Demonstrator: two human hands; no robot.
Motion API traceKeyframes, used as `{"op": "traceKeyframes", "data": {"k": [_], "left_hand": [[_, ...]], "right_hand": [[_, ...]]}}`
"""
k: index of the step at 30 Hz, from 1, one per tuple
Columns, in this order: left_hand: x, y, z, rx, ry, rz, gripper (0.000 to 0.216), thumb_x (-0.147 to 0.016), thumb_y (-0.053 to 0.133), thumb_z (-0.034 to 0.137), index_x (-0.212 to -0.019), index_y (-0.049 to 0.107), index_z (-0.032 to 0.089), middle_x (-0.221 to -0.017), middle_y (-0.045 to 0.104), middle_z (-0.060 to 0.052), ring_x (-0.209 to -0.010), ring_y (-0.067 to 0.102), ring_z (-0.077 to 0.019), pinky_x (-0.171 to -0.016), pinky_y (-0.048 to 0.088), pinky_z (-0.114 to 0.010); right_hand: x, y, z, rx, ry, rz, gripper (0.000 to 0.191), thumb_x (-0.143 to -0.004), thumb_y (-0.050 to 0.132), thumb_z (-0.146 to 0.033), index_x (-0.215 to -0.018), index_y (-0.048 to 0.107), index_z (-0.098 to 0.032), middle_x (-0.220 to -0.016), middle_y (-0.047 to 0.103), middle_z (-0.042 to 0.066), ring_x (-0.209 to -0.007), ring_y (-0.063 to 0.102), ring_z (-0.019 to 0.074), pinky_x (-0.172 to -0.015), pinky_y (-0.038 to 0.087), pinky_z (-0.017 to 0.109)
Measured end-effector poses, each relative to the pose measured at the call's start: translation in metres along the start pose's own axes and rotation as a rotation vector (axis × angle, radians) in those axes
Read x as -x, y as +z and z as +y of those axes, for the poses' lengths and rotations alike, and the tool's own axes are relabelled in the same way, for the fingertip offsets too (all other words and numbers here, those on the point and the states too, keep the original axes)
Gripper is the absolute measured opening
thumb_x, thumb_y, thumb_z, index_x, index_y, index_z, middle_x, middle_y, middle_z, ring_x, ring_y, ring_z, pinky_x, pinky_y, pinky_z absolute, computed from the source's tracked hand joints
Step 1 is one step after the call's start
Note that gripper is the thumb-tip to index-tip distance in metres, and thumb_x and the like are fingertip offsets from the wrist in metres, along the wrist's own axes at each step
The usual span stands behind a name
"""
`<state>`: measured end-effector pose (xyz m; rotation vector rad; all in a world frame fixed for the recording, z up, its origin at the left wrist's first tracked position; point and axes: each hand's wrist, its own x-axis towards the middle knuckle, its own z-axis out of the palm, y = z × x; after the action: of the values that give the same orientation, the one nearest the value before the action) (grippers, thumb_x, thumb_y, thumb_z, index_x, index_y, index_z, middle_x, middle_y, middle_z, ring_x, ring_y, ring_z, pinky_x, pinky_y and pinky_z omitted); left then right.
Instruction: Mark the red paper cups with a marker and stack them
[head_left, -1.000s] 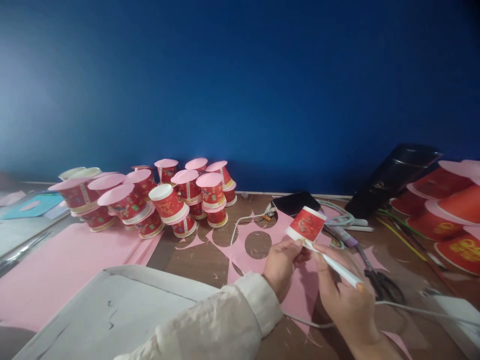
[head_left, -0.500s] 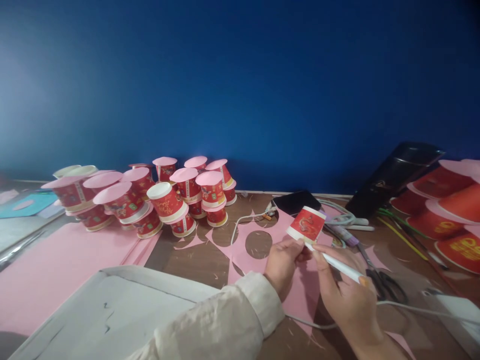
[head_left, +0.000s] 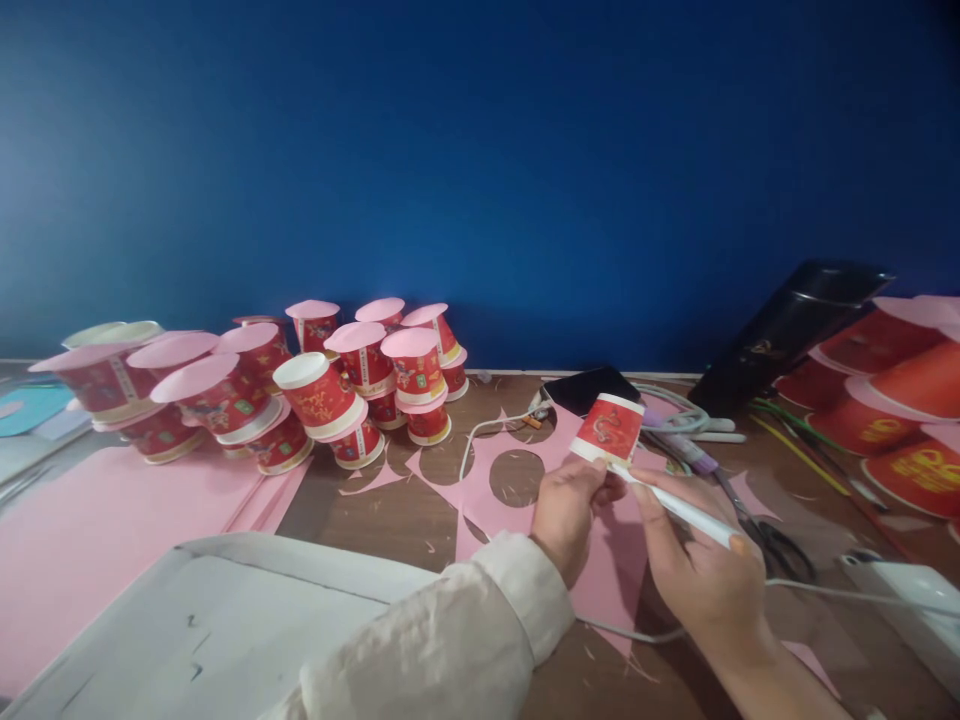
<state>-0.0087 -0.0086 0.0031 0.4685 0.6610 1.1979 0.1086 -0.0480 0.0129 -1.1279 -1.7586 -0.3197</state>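
My left hand (head_left: 566, 515) is closed on the rim of a red paper cup (head_left: 609, 432) with a gold dragon print, tilted above the table. In my right hand (head_left: 701, 560) is a slim white pen-shaped tool (head_left: 690, 513) with an orange-brown rear end. Its front tip meets the cup's lower rim by my left fingertips; the exact contact is hidden. Below both hands lies a pink paper sheet (head_left: 487, 490) with round holes cut in it.
Stacked red cups with pink paper discs (head_left: 416, 370) stand left; more cups (head_left: 907, 400) stand right. A black bottle (head_left: 787, 335) leans at the back. Scissors (head_left: 780, 550), a white cable (head_left: 637, 637), a white phone (head_left: 907, 600), pink sheets (head_left: 127, 540) and a white board (head_left: 247, 610) lie around.
The view has shifted slightly, so the stacked cups at left sit further left. The red cup has tilted a little more upright in my left hand. Both hands keep their holds.
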Motion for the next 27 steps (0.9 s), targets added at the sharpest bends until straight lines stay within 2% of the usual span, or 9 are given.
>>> {"op": "traceKeyframes", "data": {"k": [3,8,11,19,27], "left_hand": [[0.0,0.0,0.0,0.011,-0.006,-0.011,0.041,-0.062,0.09,0.047,-0.07,0.071,0.011,-0.072,0.064,-0.005,-0.07,0.058,-0.014,-0.078,0.046,-0.03],[-0.001,0.0,-0.002,0.044,-0.005,-0.039,0.043,-0.061,0.091,0.047,-0.074,0.072,0.011,-0.075,0.065,-0.007,-0.073,0.06,-0.0156,-0.082,0.048,-0.032],[-0.002,0.0,-0.003,0.039,-0.006,-0.024,0.042,-0.06,0.09,0.047,-0.07,0.07,0.012,-0.072,0.063,-0.005,-0.069,0.057,-0.014,-0.078,0.046,-0.032],[0.0,0.001,-0.001,0.024,-0.008,-0.033,0.04,-0.061,0.09,0.046,-0.069,0.072,0.011,-0.071,0.064,-0.005,-0.067,0.057,-0.0132,-0.077,0.047,-0.031],[0.003,0.004,0.003,0.136,-0.088,-0.054,0.038,-0.062,0.09,0.037,-0.08,0.075,0.008,-0.075,0.068,-0.008,-0.075,0.063,-0.0175,-0.085,0.05,-0.035]], "right_hand": [[-0.001,0.0,0.0,0.002,0.015,-0.022,0.012,-0.099,0.06,-0.02,-0.107,0.069,-0.019,-0.094,0.071,0.006,-0.089,0.068,0.0208,-0.086,0.052,0.035],[-0.002,-0.001,0.0,0.015,-0.023,0.014,0.021,-0.094,0.066,-0.013,-0.115,0.067,-0.019,-0.102,0.072,0.007,-0.093,0.069,0.021,-0.089,0.054,0.036],[-0.003,-0.001,-0.001,-0.002,-0.003,-0.02,0.013,-0.097,0.063,-0.016,-0.108,0.068,-0.02,-0.096,0.072,0.006,-0.089,0.069,0.0207,-0.086,0.053,0.036],[-0.004,-0.001,-0.002,0.0,0.009,-0.005,0.013,-0.097,0.062,-0.018,-0.108,0.069,-0.02,-0.097,0.072,0.006,-0.09,0.069,0.0199,-0.085,0.054,0.032],[-0.007,-0.011,-0.003,0.024,0.074,0.071,0.016,-0.1,0.057,-0.021,-0.112,0.068,-0.02,-0.101,0.072,0.008,-0.095,0.069,0.0225,-0.087,0.054,0.035]]}}
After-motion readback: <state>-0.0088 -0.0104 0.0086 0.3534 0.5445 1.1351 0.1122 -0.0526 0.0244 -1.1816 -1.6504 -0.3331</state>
